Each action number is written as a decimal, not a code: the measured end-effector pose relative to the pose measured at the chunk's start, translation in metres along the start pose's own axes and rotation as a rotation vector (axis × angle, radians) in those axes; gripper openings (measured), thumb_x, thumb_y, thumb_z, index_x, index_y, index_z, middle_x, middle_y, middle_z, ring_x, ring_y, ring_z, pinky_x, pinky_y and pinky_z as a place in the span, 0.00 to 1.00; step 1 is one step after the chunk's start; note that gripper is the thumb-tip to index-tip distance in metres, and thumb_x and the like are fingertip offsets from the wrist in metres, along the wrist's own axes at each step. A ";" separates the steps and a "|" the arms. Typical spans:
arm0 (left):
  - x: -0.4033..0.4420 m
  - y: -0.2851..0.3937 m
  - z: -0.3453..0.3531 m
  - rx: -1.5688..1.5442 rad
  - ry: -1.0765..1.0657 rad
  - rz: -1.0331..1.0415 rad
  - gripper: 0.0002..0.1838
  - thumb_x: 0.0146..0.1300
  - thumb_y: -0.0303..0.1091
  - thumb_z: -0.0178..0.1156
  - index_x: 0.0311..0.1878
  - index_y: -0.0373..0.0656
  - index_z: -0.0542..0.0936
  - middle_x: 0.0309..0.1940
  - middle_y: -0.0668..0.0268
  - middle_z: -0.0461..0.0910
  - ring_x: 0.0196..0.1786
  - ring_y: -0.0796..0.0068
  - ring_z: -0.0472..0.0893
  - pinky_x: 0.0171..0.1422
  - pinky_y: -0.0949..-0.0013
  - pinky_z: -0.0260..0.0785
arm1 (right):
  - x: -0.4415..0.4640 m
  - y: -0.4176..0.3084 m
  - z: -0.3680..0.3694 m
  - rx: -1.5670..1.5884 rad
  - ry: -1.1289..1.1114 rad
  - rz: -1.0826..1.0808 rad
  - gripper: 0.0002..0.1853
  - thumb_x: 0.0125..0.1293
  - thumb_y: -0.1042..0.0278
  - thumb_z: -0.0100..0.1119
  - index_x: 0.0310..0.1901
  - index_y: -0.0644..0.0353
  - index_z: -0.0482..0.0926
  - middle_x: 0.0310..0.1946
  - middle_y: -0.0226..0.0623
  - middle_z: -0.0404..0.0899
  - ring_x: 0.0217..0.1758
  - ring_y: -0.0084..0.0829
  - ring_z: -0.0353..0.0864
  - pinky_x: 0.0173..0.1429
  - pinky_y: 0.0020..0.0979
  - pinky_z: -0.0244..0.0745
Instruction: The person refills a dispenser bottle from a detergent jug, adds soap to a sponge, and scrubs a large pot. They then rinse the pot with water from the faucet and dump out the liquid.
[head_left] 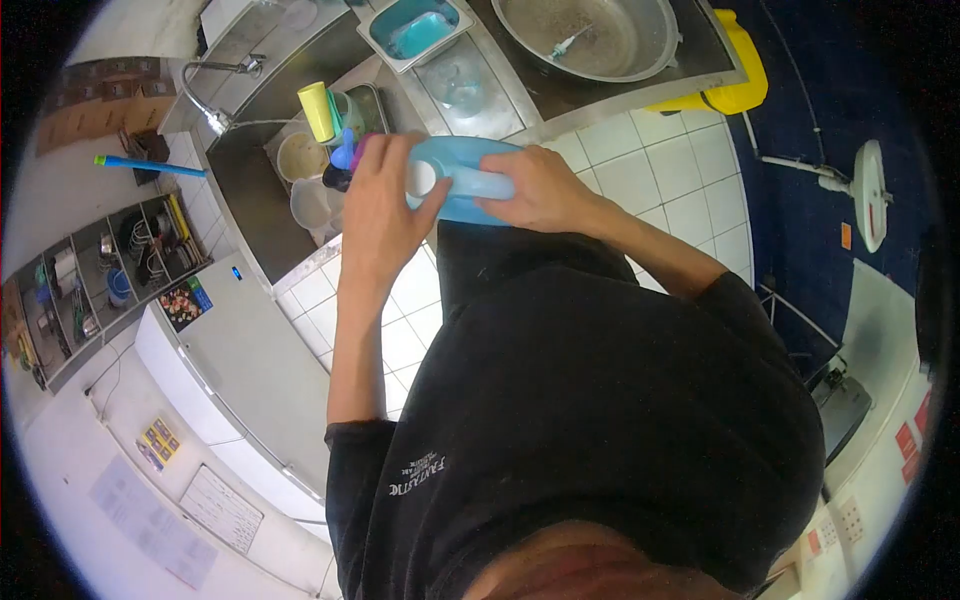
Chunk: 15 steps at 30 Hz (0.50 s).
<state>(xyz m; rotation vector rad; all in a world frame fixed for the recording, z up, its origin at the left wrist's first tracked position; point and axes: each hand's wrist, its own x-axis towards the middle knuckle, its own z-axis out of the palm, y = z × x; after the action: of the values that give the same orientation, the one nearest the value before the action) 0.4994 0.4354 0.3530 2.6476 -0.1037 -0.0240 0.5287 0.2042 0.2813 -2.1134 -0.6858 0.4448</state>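
A light blue plastic jug (465,150) lies on its side in front of my waist, near the sink's edge. My right hand (545,190) is closed around its handle. At the other end, my left hand (375,195) is closed on the jug's neck end, thumb beside a round white part (424,177). Something pink shows at my left fingertips, mostly hidden by them. Just past that hand are a blue scoop-like piece (343,150) and a yellow cup (317,110).
Pale tubs (302,157) stand in the sink (240,185) under a tap (215,115). A steel pan (372,28) of blue liquid and a clear bowl (455,85) sit on the counter. A large metal basin (640,65) lies right, above a yellow bin (740,65).
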 end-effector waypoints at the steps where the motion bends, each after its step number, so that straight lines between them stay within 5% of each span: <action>1: 0.002 -0.002 -0.004 0.026 -0.002 0.207 0.24 0.58 0.32 0.77 0.58 0.44 0.83 0.51 0.58 0.83 0.43 0.56 0.86 0.45 0.58 0.81 | 0.000 0.000 -0.001 -0.001 -0.003 -0.002 0.14 0.62 0.57 0.72 0.39 0.58 0.84 0.31 0.52 0.85 0.39 0.60 0.85 0.43 0.51 0.78; 2: 0.002 -0.005 -0.008 0.053 -0.007 0.414 0.23 0.59 0.32 0.76 0.58 0.44 0.83 0.50 0.59 0.83 0.43 0.57 0.86 0.45 0.58 0.80 | 0.001 -0.001 -0.002 -0.001 -0.003 0.008 0.14 0.62 0.57 0.72 0.39 0.58 0.84 0.31 0.52 0.84 0.39 0.60 0.85 0.43 0.51 0.78; 3: 0.000 -0.009 -0.009 0.053 -0.007 0.409 0.23 0.59 0.32 0.76 0.58 0.44 0.83 0.50 0.59 0.83 0.43 0.57 0.86 0.45 0.58 0.80 | 0.000 -0.002 -0.002 -0.001 -0.004 0.017 0.14 0.62 0.57 0.72 0.39 0.58 0.83 0.31 0.52 0.84 0.39 0.60 0.85 0.43 0.52 0.78; 5: -0.005 -0.014 -0.011 -0.192 -0.143 0.207 0.20 0.60 0.30 0.73 0.57 0.45 0.84 0.48 0.56 0.80 0.45 0.47 0.85 0.49 0.51 0.78 | 0.000 -0.003 -0.002 0.008 -0.002 0.013 0.14 0.62 0.57 0.73 0.39 0.58 0.83 0.31 0.52 0.84 0.39 0.60 0.85 0.43 0.52 0.78; 7: -0.005 -0.007 -0.012 -0.128 -0.123 0.148 0.19 0.60 0.32 0.74 0.55 0.44 0.84 0.46 0.57 0.81 0.44 0.48 0.85 0.47 0.51 0.78 | -0.001 -0.005 -0.003 0.017 -0.012 -0.002 0.14 0.63 0.56 0.73 0.39 0.58 0.83 0.31 0.53 0.84 0.39 0.60 0.85 0.43 0.52 0.78; 15: -0.010 0.004 0.011 0.001 0.183 -0.068 0.23 0.60 0.52 0.77 0.45 0.42 0.83 0.35 0.59 0.83 0.39 0.50 0.87 0.42 0.53 0.78 | -0.003 -0.005 0.008 0.051 0.091 -0.029 0.17 0.63 0.61 0.71 0.50 0.57 0.81 0.39 0.52 0.87 0.43 0.60 0.86 0.49 0.55 0.79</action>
<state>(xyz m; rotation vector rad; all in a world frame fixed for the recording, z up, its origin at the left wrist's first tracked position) 0.4886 0.4275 0.3448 2.6392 0.0470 0.1961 0.5207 0.2099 0.2811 -2.0594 -0.6455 0.3444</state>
